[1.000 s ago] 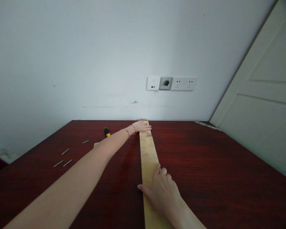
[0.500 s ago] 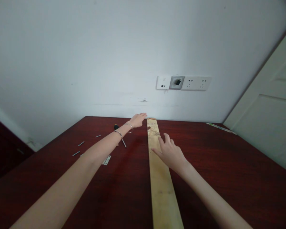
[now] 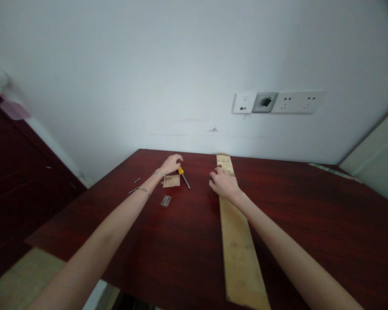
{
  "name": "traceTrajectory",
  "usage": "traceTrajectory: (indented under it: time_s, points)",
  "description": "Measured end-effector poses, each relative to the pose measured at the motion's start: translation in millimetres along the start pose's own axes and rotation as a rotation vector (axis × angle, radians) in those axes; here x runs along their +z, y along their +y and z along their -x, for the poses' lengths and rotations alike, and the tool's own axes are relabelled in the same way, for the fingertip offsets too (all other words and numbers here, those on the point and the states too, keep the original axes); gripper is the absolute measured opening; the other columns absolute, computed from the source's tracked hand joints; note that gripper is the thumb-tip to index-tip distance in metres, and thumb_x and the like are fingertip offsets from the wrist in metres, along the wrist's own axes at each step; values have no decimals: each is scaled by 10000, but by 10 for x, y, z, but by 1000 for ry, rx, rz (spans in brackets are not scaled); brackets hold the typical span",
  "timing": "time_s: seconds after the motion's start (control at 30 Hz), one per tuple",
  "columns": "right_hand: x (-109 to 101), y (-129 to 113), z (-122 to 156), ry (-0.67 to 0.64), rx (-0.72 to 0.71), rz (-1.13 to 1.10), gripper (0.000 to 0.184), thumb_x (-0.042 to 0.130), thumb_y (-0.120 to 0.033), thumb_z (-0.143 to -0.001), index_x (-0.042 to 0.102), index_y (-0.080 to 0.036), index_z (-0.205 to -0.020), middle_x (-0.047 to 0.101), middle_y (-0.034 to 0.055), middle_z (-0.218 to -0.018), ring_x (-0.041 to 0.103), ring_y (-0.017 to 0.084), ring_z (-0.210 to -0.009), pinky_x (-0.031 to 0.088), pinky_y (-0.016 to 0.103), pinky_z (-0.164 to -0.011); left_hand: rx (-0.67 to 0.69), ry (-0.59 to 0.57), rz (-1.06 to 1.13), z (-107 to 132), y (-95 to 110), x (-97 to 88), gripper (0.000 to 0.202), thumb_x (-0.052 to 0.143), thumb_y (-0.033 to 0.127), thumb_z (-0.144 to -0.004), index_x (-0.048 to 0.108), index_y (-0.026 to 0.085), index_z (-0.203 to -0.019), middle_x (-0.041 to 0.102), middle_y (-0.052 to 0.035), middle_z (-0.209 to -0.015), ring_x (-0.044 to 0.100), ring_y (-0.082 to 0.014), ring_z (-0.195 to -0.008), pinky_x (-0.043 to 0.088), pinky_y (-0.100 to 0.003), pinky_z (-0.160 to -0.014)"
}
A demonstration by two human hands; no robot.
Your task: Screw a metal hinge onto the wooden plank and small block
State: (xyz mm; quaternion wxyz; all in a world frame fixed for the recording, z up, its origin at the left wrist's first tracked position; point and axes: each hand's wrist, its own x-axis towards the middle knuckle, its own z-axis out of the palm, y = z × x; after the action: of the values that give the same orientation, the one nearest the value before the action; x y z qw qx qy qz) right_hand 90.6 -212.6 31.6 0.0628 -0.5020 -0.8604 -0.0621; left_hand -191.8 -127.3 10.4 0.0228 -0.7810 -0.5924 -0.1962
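A long pale wooden plank (image 3: 239, 241) lies on the dark red table (image 3: 310, 224), running from the wall toward me. My right hand (image 3: 223, 183) rests on the plank's far part with its fingers curled down on the wood. My left hand (image 3: 170, 164) reaches to the left of the plank and closes around the handle of a yellow and black screwdriver (image 3: 183, 176), whose metal shaft points toward me. A small brown paper piece (image 3: 171, 181) lies just below that hand. A small metal hinge (image 3: 165, 200) sits beside my left forearm.
Several loose nails (image 3: 135, 185) lie left of my wrist. The white wall carries a row of sockets (image 3: 278, 102). A dark cabinet (image 3: 16, 172) stands at the left, a pale door (image 3: 375, 168) at the right. The table's near left edge drops to a light floor (image 3: 22, 280).
My left hand left the plank's far end and moved left onto the screwdriver. My right hand slid forward along the plank. The view turned left.
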Motion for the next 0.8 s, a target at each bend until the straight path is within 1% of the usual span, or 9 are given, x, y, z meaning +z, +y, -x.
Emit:
traceTrajectory:
  time_s: [0.1,0.17,0.23,0.33,0.4,0.53,0.67,0.73,0.8]
  points:
    - [3,-48,-57,-39,-17,-10,335,356,-311,-951,594,-155,-1128,521,149,-1223,549,256,-1102,471,341,-836,-31,-29,40,196,-53,-34,329,481,130,-753,664,142,-1026,663,-67,-1146,607,-173,-1067,453,-272,-981]
    - [24,-63,-80,-58,-17,-14,335,358,-303,-950,602,-150,-1121,533,148,-1207,564,246,-1084,463,333,-848,-5,-98,86,310,-36,-70,316,503,168,-763,665,147,-1033,677,-56,-1117,622,-169,-1023,466,-264,-945]
    - [52,-59,-89,-63,-13,-15,339,354,-297,-951,605,-141,-1118,539,152,-1197,572,240,-1073,457,325,-852,68,-199,115,411,16,-126,306,511,224,-792,662,164,-1051,674,-46,-1126,621,-169,-1021,459,-260,-937]
    - [95,-19,-74,-60,3,-14,350,339,-305,-956,603,-139,-1116,540,152,-1196,573,241,-1072,458,314,-829,175,-336,23,531,113,-231,356,518,343,-830,626,188,-1131,635,-56,-1201,599,-196,-1069,450,-269,-927]
    - [119,22,-52,-58,18,-13,355,334,-308,-956,603,-140,-1116,539,153,-1200,569,248,-1078,459,319,-822,210,-388,-83,589,154,-289,414,531,409,-829,596,189,-1174,605,-77,-1240,576,-223,-1104,443,-281,-919]
    - [154,101,-2,-58,45,-7,363,335,-302,-949,609,-133,-1116,546,161,-1188,574,262,-1068,454,343,-834,246,-450,-163,647,135,-324,525,502,515,-843,554,178,-1242,583,-108,-1259,546,-247,-1135,411,-302,-942]
    - [160,160,38,-61,70,-1,372,322,-285,-945,616,-131,-1115,552,164,-1183,590,264,-1033,461,339,-808,199,-493,-136,648,63,-316,705,567,630,-755,518,183,-1298,573,-119,-1271,553,-246,-1106,407,-289,-920]
    - [152,186,56,-66,77,-1,384,307,-273,-947,612,-134,-1136,548,168,-1198,583,262,-1045,460,331,-806,202,-500,-130,639,35,-326,748,601,642,-717,517,184,-1303,569,-120,-1278,544,-246,-1117,397,-285,-927]
    - [144,209,73,-71,84,-2,400,294,-276,-952,609,-134,-1153,543,173,-1211,574,261,-1059,457,326,-816,222,-511,-146,629,9,-341,757,606,640,-711,511,187,-1310,561,-122,-1292,532,-250,-1133,388,-289,-939]
